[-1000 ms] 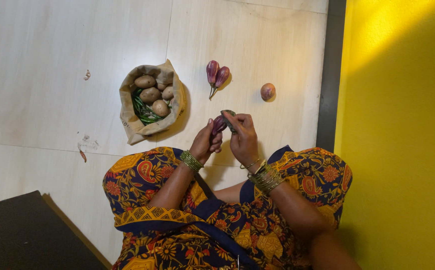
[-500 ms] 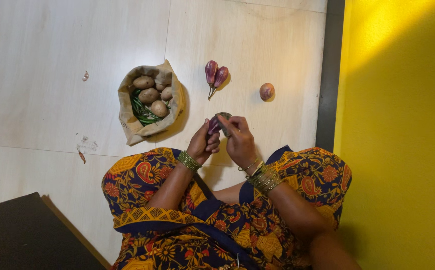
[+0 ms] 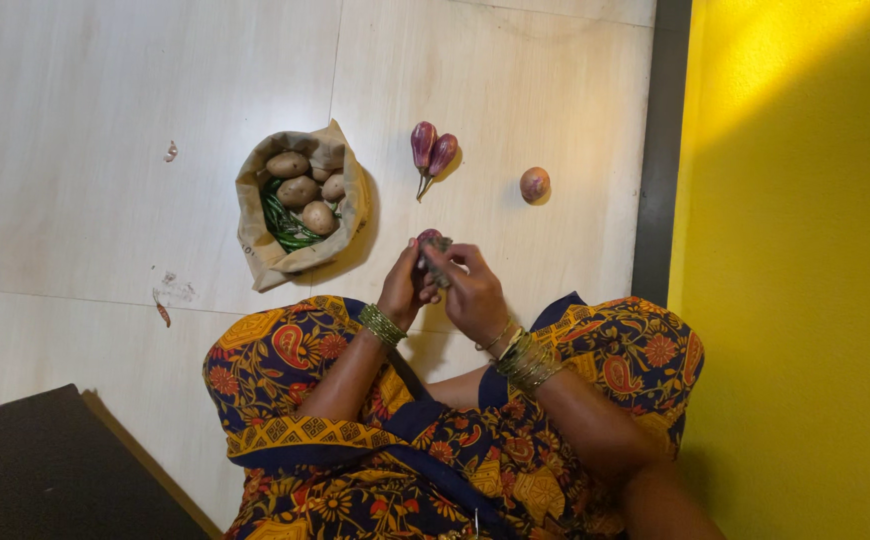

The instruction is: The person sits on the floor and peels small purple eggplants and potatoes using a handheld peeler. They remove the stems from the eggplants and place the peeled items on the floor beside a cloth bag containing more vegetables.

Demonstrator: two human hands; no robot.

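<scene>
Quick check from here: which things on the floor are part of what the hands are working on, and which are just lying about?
In hand:
- small purple eggplant, held between left hand and right hand
- two more purple eggplants on the floor ahead

Lying about:
- paper bag of potatoes and green beans
- single onion
- peel scraps
- dark board

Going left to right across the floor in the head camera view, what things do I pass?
Small scrap → paper bag of potatoes and green beans → pair of purple eggplants, with the hands below them → lone onion → yellow wall.
</scene>
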